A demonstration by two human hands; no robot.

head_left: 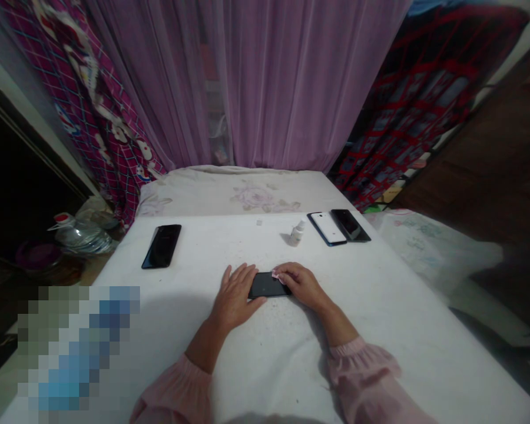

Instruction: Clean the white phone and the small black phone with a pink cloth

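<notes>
A dark smartphone (265, 287) lies sideways and flat on the white cloth in front of me. Around its left end is my left hand (235, 294), fingers at the far edge and thumb along the near edge, gripping it. My right hand (302, 284) is closed in a pinch on a small pink piece (275, 274), perhaps cloth or paper, pressed to the phone near its far right edge. That hand hides the phone's right end. Beyond the right hand stands a small white spray bottle (297, 234), upright and apart from it.
A black phone (161, 246) lies at the left. At the back right are a white phone (327, 228) on a dark blue one, and another black phone (350, 225). The white cloth (265, 365) covers the table. Beside its left edge sits a large water bottle (82, 234).
</notes>
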